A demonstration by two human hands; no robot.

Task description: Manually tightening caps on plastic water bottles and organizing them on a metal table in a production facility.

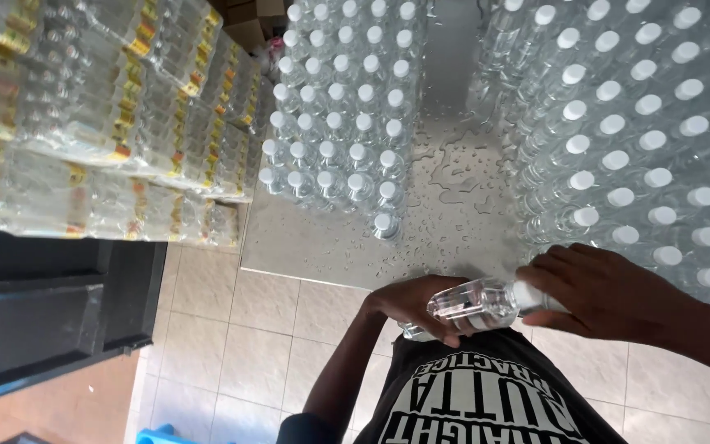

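Capping a clear bottle held sideways over the table's near edge.

Right fingers (548, 284) wrapped over the white cap end, left fingers (445, 329) curled under and around the body, clenched on the clear plastic bottle (478, 302), lying almost level just above the shirt front. Right hand (610, 296) closed on the cap end, left hand (417, 308) closed on the body; no telling whether the cap is fully tight. Beyond the hands, a wet steel table (454, 205) beaded with drops. On its left part, a block of capped bottles (338, 115) standing upright; on the right, a far larger capped block (643, 123). Further left, shrink-wrapped bottle packs (100, 123) stacked high. Judging by these, most bottles already capped and stood, one in hand, wrapping of the loose blocks not yet done.
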